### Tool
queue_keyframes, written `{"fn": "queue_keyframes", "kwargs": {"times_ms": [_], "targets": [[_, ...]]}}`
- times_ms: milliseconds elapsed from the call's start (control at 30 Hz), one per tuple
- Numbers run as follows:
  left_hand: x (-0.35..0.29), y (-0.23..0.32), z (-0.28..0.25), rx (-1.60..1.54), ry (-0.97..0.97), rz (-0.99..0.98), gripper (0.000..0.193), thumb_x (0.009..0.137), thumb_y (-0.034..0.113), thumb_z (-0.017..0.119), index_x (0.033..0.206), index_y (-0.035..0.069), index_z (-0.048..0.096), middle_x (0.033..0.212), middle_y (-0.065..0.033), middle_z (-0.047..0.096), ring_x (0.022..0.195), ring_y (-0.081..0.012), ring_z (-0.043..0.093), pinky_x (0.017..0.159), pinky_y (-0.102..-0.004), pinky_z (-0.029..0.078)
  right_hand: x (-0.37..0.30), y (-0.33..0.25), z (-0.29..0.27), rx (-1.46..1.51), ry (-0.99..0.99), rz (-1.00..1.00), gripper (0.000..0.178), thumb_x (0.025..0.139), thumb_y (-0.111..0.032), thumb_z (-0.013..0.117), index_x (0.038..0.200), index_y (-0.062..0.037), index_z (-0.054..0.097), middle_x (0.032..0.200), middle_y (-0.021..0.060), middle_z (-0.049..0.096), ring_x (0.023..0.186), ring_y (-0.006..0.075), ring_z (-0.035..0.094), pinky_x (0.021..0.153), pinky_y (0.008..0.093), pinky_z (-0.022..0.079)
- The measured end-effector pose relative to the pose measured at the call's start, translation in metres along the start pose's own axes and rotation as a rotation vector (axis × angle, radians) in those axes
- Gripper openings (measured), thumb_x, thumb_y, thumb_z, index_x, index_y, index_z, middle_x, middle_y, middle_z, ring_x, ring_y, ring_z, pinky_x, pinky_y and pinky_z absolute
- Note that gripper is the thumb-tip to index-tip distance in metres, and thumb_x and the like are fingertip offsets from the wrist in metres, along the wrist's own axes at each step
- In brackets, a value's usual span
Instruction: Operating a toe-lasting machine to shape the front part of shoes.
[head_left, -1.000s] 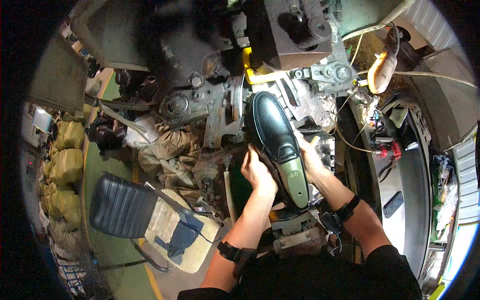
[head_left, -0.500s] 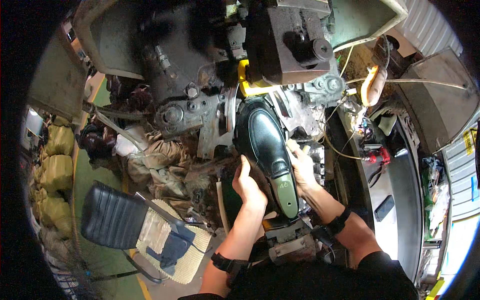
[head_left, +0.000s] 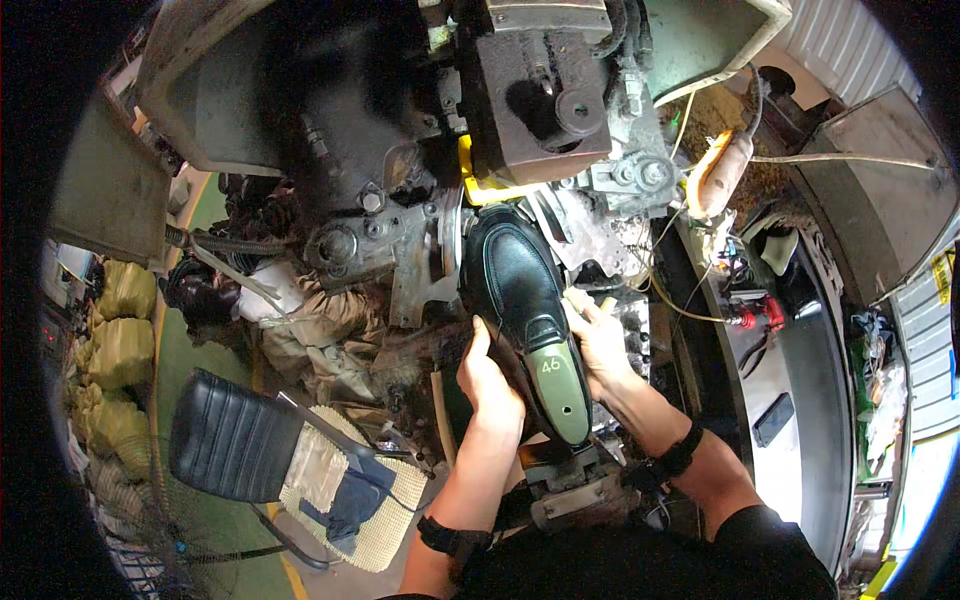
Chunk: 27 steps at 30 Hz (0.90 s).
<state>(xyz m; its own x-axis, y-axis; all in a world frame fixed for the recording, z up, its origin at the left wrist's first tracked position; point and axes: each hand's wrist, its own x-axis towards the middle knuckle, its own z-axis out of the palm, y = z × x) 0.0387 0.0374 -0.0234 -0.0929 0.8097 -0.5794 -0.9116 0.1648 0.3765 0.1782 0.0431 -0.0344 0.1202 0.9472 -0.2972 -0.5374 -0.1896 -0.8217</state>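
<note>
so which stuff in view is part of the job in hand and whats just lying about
In the job:
black shoe, toe close to the yellow bracket
green last in the shoe
left hand and right hand, at its sides
dark metal machine

Just lying about, it seems:
dark phone
red tool
dark blue cloth on the chair
yellow sacks

Shoe upper (head_left: 512, 268) looks smooth, glossy leather; green last (head_left: 558, 390) looks smooth, matt plastic; machine block (head_left: 500, 110) looks rough, dull metal.
</note>
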Motion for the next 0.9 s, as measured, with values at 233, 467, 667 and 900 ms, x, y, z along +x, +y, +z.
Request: {"fn": "queue_keyframes", "kwargs": {"times_ms": [233, 467, 667, 900], "targets": [[-0.003, -0.004, 0.005, 0.07, 0.058, 0.107, 0.03, 0.097, 0.026, 0.065, 0.108, -0.002, 0.067, 0.108, -0.0079, 0.067, 0.093, -0.0209, 0.063, 0.087, -0.0348, 0.05, 0.007, 0.004, -0.004, 0.038, 0.0, 0.035, 0.033, 0.093, -0.013, 0.067, 0.122, -0.0008, 0.062, 0.119, 0.004, 0.064, 0.113, 0.0155, 0.052, 0.115, 0.0359, 0.024], [0.02, -0.02, -0.012, 0.217, 0.108, 0.314, 0.029, 0.097, 0.028, 0.066, 0.101, 0.0, 0.068, 0.103, -0.0061, 0.067, 0.09, -0.0168, 0.061, 0.082, -0.0321, 0.05, 0.024, 0.019, -0.014, -0.071, -0.017, -0.069, 0.038, 0.092, -0.014, 0.068, 0.129, -0.0068, 0.059, 0.128, 0.0048, 0.057, 0.118, 0.0144, 0.047, 0.104, 0.0295, 0.035], [0.018, -0.019, -0.005, 0.232, 0.144, 0.326, 0.03, 0.096, 0.029, 0.066, 0.103, 0.0, 0.069, 0.103, -0.0062, 0.068, 0.089, -0.0177, 0.063, 0.081, -0.0329, 0.051, 0.025, 0.025, -0.015, 0.097, -0.04, -0.022, 0.039, 0.091, -0.02, 0.07, 0.127, -0.0082, 0.06, 0.142, 0.0081, 0.047, 0.131, 0.0178, 0.04, 0.119, 0.0314, 0.014], [0.014, -0.013, 0.001, 0.108, 0.114, 0.216, 0.034, 0.096, 0.028, 0.066, 0.109, -0.003, 0.068, 0.108, -0.0079, 0.069, 0.091, -0.0196, 0.064, 0.084, -0.0344, 0.052, 0.023, 0.023, -0.016, 0.239, -0.082, 0.109, 0.033, 0.092, -0.03, 0.069, 0.116, -0.0075, 0.063, 0.109, 0.0007, 0.062, 0.117, 0.0138, 0.05, 0.12, 0.0396, -0.003]]}}
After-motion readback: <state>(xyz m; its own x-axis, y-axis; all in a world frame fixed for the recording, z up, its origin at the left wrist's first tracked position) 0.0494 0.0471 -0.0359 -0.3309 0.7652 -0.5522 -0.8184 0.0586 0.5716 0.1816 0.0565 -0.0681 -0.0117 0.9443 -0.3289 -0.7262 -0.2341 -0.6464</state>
